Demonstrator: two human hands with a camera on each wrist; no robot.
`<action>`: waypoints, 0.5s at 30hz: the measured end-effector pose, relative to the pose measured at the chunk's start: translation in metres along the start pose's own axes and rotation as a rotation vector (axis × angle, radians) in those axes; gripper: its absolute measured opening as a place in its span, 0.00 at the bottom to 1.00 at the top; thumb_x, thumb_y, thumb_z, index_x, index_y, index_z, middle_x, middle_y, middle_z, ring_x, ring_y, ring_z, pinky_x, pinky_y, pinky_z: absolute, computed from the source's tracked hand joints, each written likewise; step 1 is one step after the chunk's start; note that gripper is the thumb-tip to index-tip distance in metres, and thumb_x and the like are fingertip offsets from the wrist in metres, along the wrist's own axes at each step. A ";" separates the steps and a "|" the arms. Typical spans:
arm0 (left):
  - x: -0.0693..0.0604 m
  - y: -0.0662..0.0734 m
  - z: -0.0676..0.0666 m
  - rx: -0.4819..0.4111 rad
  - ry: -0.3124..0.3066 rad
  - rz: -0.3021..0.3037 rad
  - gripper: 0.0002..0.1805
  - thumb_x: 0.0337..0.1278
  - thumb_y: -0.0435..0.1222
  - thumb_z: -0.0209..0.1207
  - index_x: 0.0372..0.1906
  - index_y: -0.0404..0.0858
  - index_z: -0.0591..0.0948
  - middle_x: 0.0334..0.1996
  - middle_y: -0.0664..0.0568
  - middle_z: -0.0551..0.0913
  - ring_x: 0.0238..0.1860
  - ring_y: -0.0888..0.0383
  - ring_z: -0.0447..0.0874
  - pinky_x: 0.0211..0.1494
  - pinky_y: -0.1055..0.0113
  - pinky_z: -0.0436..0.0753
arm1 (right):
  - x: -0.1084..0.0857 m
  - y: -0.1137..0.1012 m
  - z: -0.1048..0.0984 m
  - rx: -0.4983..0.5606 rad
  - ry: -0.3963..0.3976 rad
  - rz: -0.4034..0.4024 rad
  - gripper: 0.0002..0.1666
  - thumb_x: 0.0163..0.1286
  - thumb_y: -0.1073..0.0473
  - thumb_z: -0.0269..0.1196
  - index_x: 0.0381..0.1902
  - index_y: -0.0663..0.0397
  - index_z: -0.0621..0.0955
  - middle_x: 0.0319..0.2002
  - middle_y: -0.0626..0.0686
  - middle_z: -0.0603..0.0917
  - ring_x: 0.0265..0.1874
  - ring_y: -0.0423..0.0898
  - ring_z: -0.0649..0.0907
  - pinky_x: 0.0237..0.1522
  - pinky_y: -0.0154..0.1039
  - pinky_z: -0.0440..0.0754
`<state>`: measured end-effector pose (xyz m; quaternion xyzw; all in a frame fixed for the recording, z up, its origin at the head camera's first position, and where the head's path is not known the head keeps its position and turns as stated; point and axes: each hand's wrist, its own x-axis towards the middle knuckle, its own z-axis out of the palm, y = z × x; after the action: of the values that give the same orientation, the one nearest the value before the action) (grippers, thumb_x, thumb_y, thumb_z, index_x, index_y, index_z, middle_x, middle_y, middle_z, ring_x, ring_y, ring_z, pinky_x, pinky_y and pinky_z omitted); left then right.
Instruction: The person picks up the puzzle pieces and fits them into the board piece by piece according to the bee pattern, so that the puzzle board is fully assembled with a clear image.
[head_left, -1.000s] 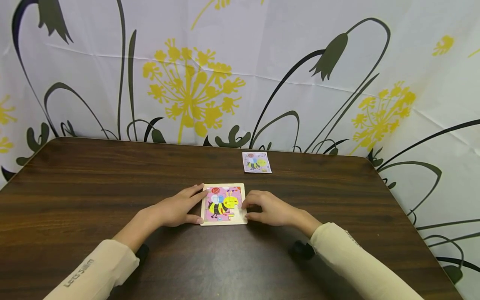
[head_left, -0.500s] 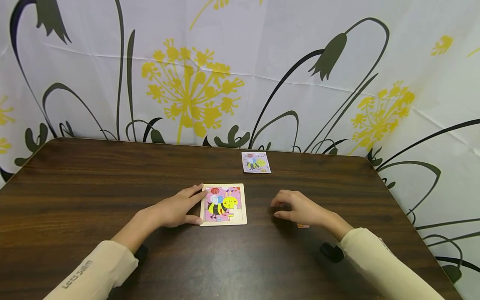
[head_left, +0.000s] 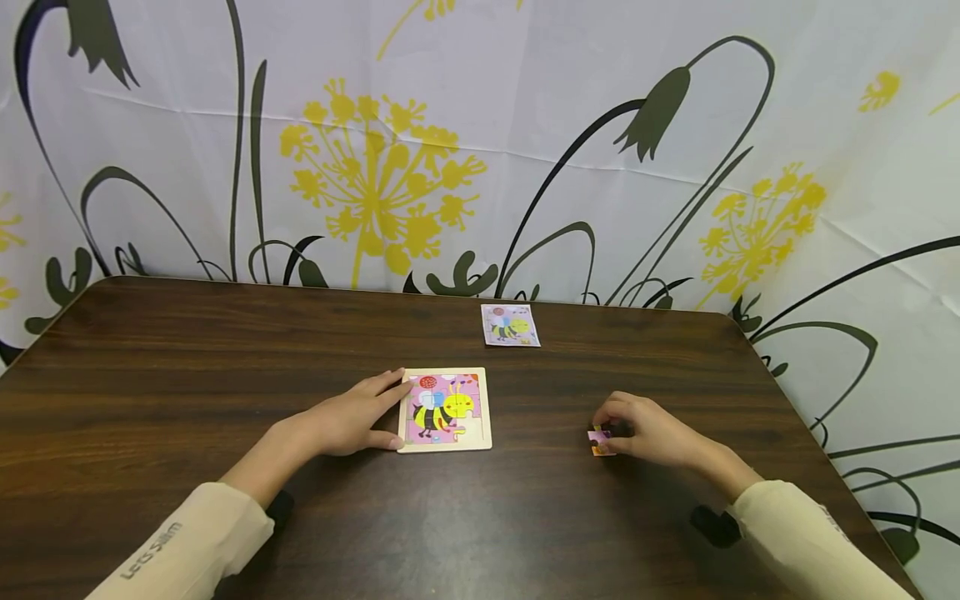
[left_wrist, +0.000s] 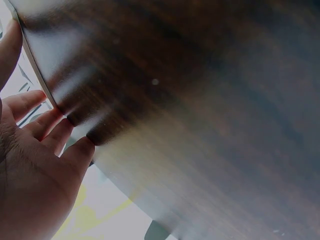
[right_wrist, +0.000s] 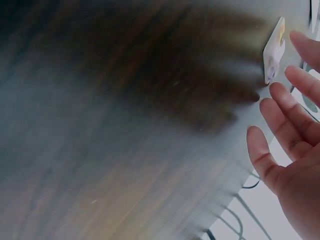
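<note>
A square wooden jigsaw puzzle (head_left: 486, 417) with a bee picture lies on the table. Its lower right corner is bare wood. My left hand (head_left: 341, 421) rests on the puzzle's left side, thumb at the lower corner and extended fingers toward the upper one. The left wrist view shows these fingertips along the frame's edge (left_wrist: 36, 67). Far to the right, my right hand (head_left: 651, 432) is at a loose pink and orange puzzle piece (head_left: 598, 440). In the right wrist view the piece (right_wrist: 273, 55) lies on the table, with thumb and loosely bent fingers beside it, a gap showing.
A small paper card (head_left: 511, 325) with the same bee picture lies behind the puzzle, close to the back edge of the dark wooden table (head_left: 300, 333). A flower-printed white cloth (head_left: 450, 150) hangs just behind the table.
My right hand has moved right, from the puzzle's right side to the loose piece. The piece, partly under the hand half a second ago, now shows by the fingertips. My left hand stays put.
</note>
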<state>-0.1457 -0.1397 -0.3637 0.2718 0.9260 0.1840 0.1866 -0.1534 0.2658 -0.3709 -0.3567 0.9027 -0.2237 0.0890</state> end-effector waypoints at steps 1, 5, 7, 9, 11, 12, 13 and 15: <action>0.000 0.000 0.000 0.001 0.001 0.000 0.44 0.52 0.50 0.60 0.68 0.33 0.57 0.68 0.35 0.49 0.67 0.37 0.46 0.62 0.43 0.57 | -0.002 0.001 0.000 0.001 0.000 0.006 0.10 0.56 0.62 0.67 0.36 0.53 0.80 0.36 0.46 0.76 0.35 0.43 0.77 0.38 0.40 0.77; 0.000 -0.001 0.000 0.003 0.002 0.000 0.44 0.51 0.50 0.60 0.68 0.33 0.57 0.68 0.35 0.49 0.67 0.37 0.46 0.62 0.43 0.57 | -0.007 0.003 0.000 0.008 -0.006 0.034 0.12 0.55 0.58 0.68 0.38 0.51 0.79 0.38 0.45 0.75 0.37 0.44 0.76 0.40 0.41 0.76; 0.000 -0.001 0.000 0.003 0.002 0.001 0.44 0.51 0.50 0.60 0.68 0.33 0.57 0.69 0.35 0.49 0.67 0.37 0.46 0.62 0.43 0.57 | -0.009 0.004 0.001 0.007 -0.002 0.038 0.13 0.55 0.56 0.69 0.37 0.51 0.79 0.39 0.45 0.74 0.37 0.44 0.76 0.40 0.41 0.75; 0.001 -0.001 0.001 0.003 0.002 0.002 0.44 0.51 0.50 0.60 0.68 0.33 0.57 0.68 0.35 0.49 0.67 0.38 0.46 0.62 0.43 0.57 | -0.010 0.004 0.002 0.005 0.007 0.034 0.14 0.54 0.56 0.69 0.37 0.51 0.78 0.39 0.45 0.74 0.37 0.44 0.75 0.40 0.41 0.75; 0.000 -0.001 0.001 0.002 0.001 0.000 0.44 0.51 0.50 0.60 0.68 0.33 0.57 0.68 0.35 0.49 0.67 0.38 0.46 0.62 0.43 0.57 | -0.010 0.005 0.003 -0.002 0.018 0.025 0.14 0.53 0.57 0.70 0.36 0.50 0.78 0.39 0.45 0.74 0.37 0.44 0.75 0.40 0.41 0.75; 0.000 -0.001 0.001 0.002 0.001 -0.001 0.44 0.51 0.50 0.60 0.68 0.33 0.57 0.68 0.35 0.49 0.67 0.38 0.46 0.62 0.43 0.57 | -0.011 0.005 0.004 -0.007 0.024 0.018 0.14 0.53 0.58 0.70 0.36 0.50 0.78 0.39 0.45 0.74 0.37 0.44 0.75 0.40 0.41 0.75; 0.000 -0.001 0.001 0.001 0.001 -0.002 0.44 0.51 0.50 0.60 0.68 0.33 0.57 0.68 0.35 0.49 0.67 0.38 0.46 0.62 0.43 0.58 | -0.011 0.005 0.004 -0.012 0.030 0.012 0.13 0.53 0.58 0.70 0.35 0.50 0.78 0.38 0.44 0.74 0.37 0.44 0.75 0.40 0.41 0.75; 0.001 -0.001 0.001 -0.001 0.002 -0.003 0.44 0.51 0.50 0.61 0.68 0.33 0.57 0.68 0.35 0.49 0.67 0.38 0.46 0.62 0.43 0.58 | -0.011 0.006 0.005 -0.024 0.040 0.004 0.13 0.53 0.59 0.70 0.34 0.49 0.78 0.38 0.44 0.74 0.38 0.43 0.74 0.41 0.41 0.74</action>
<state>-0.1461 -0.1401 -0.3652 0.2701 0.9265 0.1844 0.1862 -0.1470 0.2751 -0.3781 -0.3516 0.9075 -0.2198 0.0671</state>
